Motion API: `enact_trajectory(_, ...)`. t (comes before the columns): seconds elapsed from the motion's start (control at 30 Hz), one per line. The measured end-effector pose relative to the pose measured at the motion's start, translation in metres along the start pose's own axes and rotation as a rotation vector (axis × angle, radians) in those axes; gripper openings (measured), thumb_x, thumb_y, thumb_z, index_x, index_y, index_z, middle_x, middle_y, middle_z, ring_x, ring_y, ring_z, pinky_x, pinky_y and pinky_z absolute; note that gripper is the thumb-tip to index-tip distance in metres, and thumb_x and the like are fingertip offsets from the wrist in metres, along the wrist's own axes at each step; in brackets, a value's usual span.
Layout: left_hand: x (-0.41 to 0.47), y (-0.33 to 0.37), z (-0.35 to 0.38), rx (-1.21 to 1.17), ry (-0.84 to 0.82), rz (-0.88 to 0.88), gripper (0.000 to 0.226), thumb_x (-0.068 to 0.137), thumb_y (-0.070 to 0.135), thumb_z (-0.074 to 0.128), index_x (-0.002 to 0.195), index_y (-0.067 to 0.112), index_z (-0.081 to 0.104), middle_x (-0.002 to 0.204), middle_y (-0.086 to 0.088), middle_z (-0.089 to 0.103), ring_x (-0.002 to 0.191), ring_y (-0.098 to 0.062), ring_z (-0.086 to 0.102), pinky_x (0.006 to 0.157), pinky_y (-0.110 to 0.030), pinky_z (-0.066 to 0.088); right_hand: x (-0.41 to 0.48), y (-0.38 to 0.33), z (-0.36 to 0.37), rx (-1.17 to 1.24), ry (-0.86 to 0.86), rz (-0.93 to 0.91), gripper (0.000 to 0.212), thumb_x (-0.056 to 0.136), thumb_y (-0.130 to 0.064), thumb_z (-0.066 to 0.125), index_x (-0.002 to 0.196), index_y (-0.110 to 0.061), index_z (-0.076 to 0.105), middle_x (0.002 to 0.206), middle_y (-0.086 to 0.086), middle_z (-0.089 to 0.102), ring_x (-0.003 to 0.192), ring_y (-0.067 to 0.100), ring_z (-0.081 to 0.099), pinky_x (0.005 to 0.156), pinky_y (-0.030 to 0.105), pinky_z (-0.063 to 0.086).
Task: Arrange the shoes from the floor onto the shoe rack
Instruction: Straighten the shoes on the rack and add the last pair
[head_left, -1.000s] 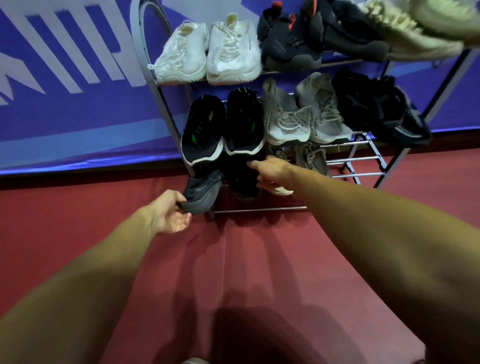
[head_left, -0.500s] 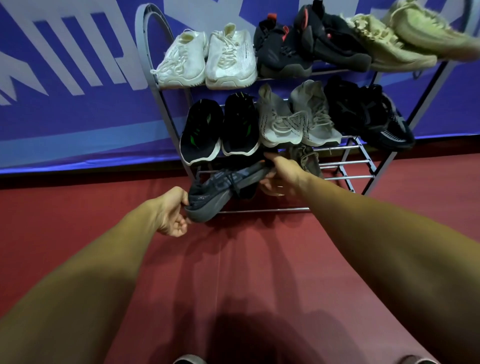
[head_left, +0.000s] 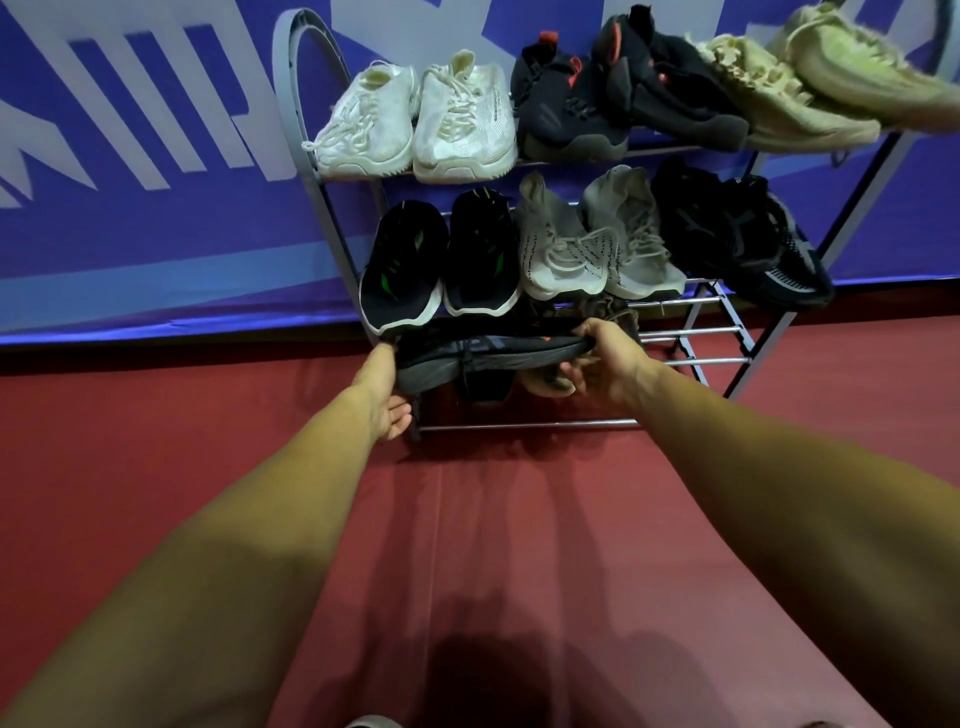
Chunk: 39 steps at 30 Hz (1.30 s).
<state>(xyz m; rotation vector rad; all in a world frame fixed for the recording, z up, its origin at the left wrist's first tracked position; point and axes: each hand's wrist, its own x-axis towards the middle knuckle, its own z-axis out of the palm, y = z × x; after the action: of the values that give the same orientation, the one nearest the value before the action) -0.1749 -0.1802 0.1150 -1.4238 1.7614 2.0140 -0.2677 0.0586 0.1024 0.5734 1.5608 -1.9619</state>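
A dark grey sneaker lies sideways in front of the bottom shelf of the grey metal shoe rack. My left hand grips its heel end at the rack's left leg. My right hand grips its toe end. Behind the sneaker on the bottom shelf sit a black shoe and a brown shoe, both partly hidden. The top and middle shelves are filled with pairs of shoes.
White sneakers, black high-tops and pale yellow shoes fill the top shelf. Black-green shoes, grey knit shoes and black shoes fill the middle. Bare rails show bottom right. Red floor lies in front, a blue banner behind.
The dark grey sneaker has been lifted from hanging at the rack's lower left and turned sideways. My right hand moved from the shelf onto its toe end.
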Motion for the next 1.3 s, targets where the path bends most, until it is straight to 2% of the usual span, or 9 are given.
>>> enact_trajectory(0.17,-0.001,-0.003,0.018,0.098,-0.128,0.016,0.044,0.087,0.053,0.06,0.104,0.013,0.062,0.116,-0.006,0.064,0.094,-0.018,0.06,0.07,-0.028,0.047,-0.005,0.004,0.006,0.034,-0.207,0.086,0.012,0.084,-0.015,0.053,0.076,-0.007,0.055,0.071,0.006,0.059,0.054,0.016,0.065,0.042,0.012,0.048)
enact_trajectory(0.3,-0.005,-0.008,0.04,0.091,-0.237,0.058,0.044,0.082,0.052,0.07,0.109,0.018,0.066,0.108,-0.005,0.067,0.093,-0.014,0.062,0.067,-0.026,0.048,0.0,0.011,0.015,-0.069,-0.296,0.125,0.004,0.08,-0.012,0.063,0.079,-0.009,0.061,0.076,0.005,0.065,0.073,0.014,0.063,0.054,0.016,0.054)
enact_trajectory(0.43,-0.002,-0.011,0.048,0.018,-0.152,0.114,0.025,0.083,0.03,0.074,0.101,0.017,0.063,0.083,0.002,0.066,0.074,-0.008,0.058,0.059,-0.021,0.042,0.0,0.015,0.025,-0.243,-0.337,0.136,0.01,0.082,-0.017,0.072,0.084,-0.011,0.064,0.08,0.004,0.068,0.071,0.011,0.063,0.065,0.018,0.053)
enact_trajectory(0.57,0.006,-0.008,0.041,-0.031,-0.079,0.12,0.009,0.084,0.011,0.059,0.09,0.017,0.057,0.073,0.003,0.058,0.068,-0.008,0.056,0.058,-0.022,0.039,0.004,0.02,0.031,-0.243,-0.405,0.251,0.019,0.086,-0.027,0.072,0.088,-0.013,0.06,0.085,0.005,0.066,0.077,0.015,0.065,0.07,0.025,0.054)
enact_trajectory(0.77,0.009,-0.006,0.029,0.003,0.021,0.176,0.01,0.085,0.003,0.051,0.08,0.012,0.054,0.044,0.004,0.045,0.037,-0.006,0.044,0.046,-0.018,0.037,0.005,0.029,0.046,-0.327,-0.355,0.232,0.012,0.092,-0.013,0.063,0.082,-0.014,0.058,0.08,0.003,0.062,0.071,0.012,0.058,0.065,0.019,0.047)
enact_trajectory(0.87,0.01,0.0,0.022,0.072,0.019,0.173,0.017,0.085,0.007,0.053,0.072,0.015,0.048,0.05,0.002,0.039,0.023,-0.002,0.034,0.047,-0.019,0.033,0.009,0.038,0.053,-0.297,-0.329,0.221,0.013,0.093,-0.012,0.063,0.081,-0.015,0.058,0.079,0.001,0.061,0.069,0.011,0.057,0.061,0.017,0.048)
enact_trajectory(0.93,0.015,0.003,0.017,0.093,0.014,0.16,0.014,0.085,0.009,0.057,0.076,0.016,0.049,0.056,0.002,0.041,0.025,-0.002,0.038,0.046,-0.018,0.035,0.01,0.041,0.061,-0.245,-0.327,0.189,0.016,0.094,-0.011,0.062,0.08,-0.016,0.057,0.079,0.001,0.061,0.071,0.011,0.057,0.063,0.016,0.046)
enact_trajectory(1.07,0.022,0.003,0.011,0.145,0.012,0.096,0.012,0.083,0.015,0.063,0.081,0.016,0.052,0.064,0.0,0.045,0.054,-0.011,0.043,0.053,-0.021,0.034,0.015,0.05,0.081,-0.187,-0.288,0.143,0.02,0.095,-0.01,0.061,0.078,-0.018,0.054,0.079,0.002,0.062,0.071,0.013,0.06,0.059,0.016,0.043)
enact_trajectory(1.3,0.037,-0.002,-0.007,0.166,-0.073,-0.078,0.008,0.079,0.005,0.052,0.08,0.012,0.048,0.073,-0.005,0.049,0.062,-0.016,0.047,0.055,-0.024,0.038,0.034,0.068,0.115,-0.125,-0.187,0.023,0.018,0.096,-0.008,0.06,0.081,-0.018,0.057,0.079,0.002,0.064,0.061,0.011,0.059,0.046,0.017,0.037)
